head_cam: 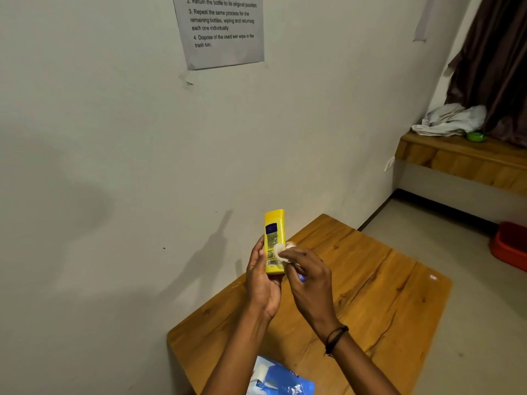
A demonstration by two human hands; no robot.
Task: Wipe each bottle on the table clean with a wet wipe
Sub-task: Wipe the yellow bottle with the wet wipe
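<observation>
Left hand point(263, 280) grip wraps yellow bottle point(274, 240), barcode label facing camera; right hand point(309, 276) grip pinches wet wipe point(281, 252) against label; wall notice point(221, 29) reads "Dispose of the used wet wipe".

Yellow bottle point(274, 238), white wipe point(281, 251), blue-white pack point(281, 379).

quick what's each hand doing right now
Left hand: closed around the yellow plastic bottle, held upright.
Right hand: pinching a white wet wipe against the bottle.

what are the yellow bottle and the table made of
Yellow bottle: looks like smooth opaque plastic, evenly coloured with a printed label and barcode. Table: wood or wood-look laminate, judging by grain lines and dark knots; which one is unclear.
</observation>
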